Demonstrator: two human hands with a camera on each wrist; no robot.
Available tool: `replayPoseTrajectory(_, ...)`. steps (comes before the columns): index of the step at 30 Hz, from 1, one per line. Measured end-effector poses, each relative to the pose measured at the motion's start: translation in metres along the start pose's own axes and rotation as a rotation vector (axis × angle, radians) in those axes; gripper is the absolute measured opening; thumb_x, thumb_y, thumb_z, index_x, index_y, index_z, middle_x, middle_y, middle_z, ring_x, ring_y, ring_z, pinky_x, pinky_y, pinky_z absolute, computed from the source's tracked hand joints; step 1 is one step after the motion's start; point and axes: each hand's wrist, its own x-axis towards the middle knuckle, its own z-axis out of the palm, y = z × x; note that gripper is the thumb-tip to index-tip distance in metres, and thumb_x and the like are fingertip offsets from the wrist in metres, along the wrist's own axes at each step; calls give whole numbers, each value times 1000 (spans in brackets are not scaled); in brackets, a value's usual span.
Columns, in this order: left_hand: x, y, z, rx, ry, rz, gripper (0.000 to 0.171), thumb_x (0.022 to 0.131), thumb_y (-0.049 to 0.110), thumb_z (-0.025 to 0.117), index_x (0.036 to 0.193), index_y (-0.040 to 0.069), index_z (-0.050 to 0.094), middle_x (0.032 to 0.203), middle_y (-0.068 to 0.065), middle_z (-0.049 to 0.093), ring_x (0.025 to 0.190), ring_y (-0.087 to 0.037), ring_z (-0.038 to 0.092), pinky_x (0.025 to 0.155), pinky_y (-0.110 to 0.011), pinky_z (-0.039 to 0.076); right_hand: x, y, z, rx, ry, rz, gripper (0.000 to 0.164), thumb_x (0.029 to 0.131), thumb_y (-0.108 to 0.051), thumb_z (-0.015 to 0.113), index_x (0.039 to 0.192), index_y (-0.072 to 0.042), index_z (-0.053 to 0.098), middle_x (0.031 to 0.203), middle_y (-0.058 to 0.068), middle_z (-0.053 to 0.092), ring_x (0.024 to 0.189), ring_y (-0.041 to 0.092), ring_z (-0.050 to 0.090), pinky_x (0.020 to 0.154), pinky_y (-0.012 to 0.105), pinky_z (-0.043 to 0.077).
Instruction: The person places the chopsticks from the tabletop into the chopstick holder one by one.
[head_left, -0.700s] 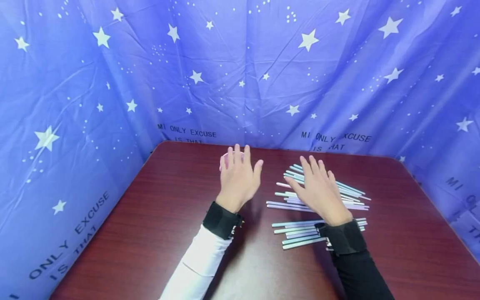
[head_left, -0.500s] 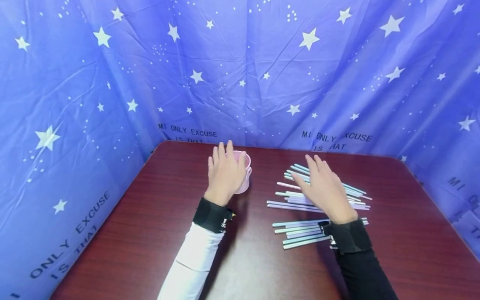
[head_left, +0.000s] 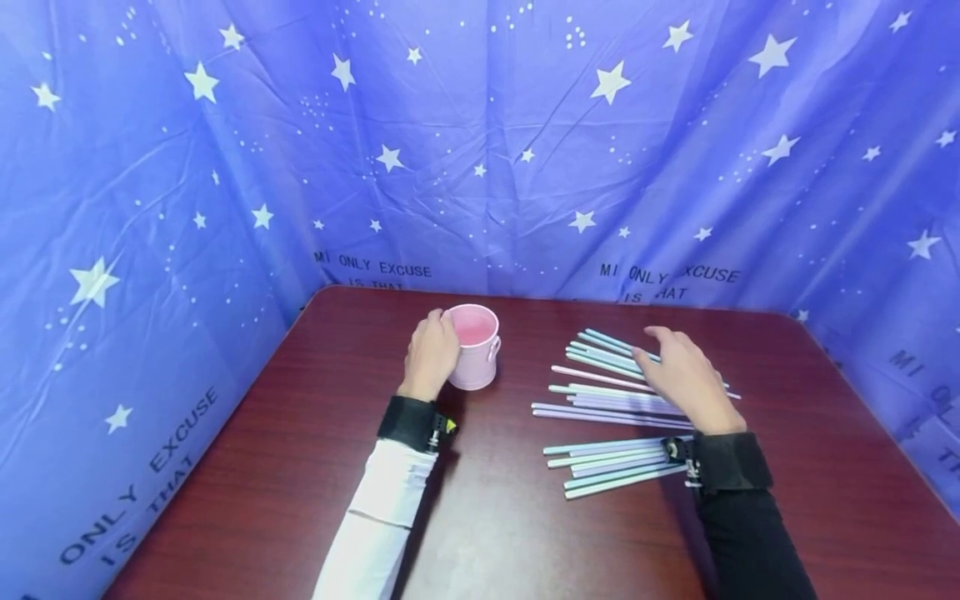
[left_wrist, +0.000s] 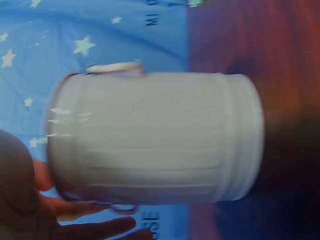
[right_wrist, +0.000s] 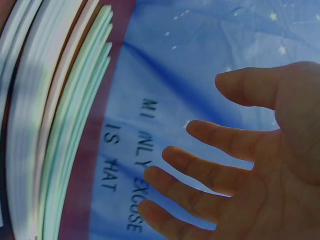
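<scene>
My left hand [head_left: 432, 354] is at the left side of a small pink bucket [head_left: 474, 367] that stands upright on the table. In the left wrist view the fingers [left_wrist: 95, 230] reach out along the side of the ribbed bucket [left_wrist: 155, 140], not wrapped round it; whether they touch it I cannot tell. My right hand [head_left: 690, 379] hovers above a spread of long thin pastel sticks [head_left: 600, 400], its fingers loosely bent. The right wrist view shows that hand [right_wrist: 240, 165] with spread fingers and nothing in it, the sticks [right_wrist: 75, 120] beyond.
A second group of pastel sticks [head_left: 607, 471] lies nearer on the dark red wooden table [head_left: 300, 467], beneath the right wrist. A blue curtain [head_left: 480, 150] with white stars hangs round the table's back and sides.
My left hand has moved from over the bucket to its left side, leaving the bucket in view. My right hand has shifted right over the sticks.
</scene>
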Motion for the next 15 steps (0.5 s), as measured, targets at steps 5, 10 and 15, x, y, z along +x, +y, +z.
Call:
replayPoseTrajectory(5,44,-60,54,-50,51,47,54,113,43,28,139,11,63,135,-17,73,128,-39,69,103,-56,57,4,14,2,-1,-7,14,63,110,-30,55,155,12,43,152,42,47,140,61,44,113,74,39)
replayPoseTrajectory(10,42,-60,54,-205,36,49,52,113,39,30,150,20,61,150,-5,67,142,-30,61,118,-52,49,6,17,3,7,-35,27,65,110,-32,53,156,12,41,153,42,45,142,61,42,115,74,38)
replayPoseTrajectory(15,1,-13,22,-396,67,75,47,111,22,37,150,11,61,153,-12,64,146,-34,57,123,-52,43,9,15,8,6,-66,36,64,110,-31,53,156,11,42,154,42,46,143,61,42,116,73,38)
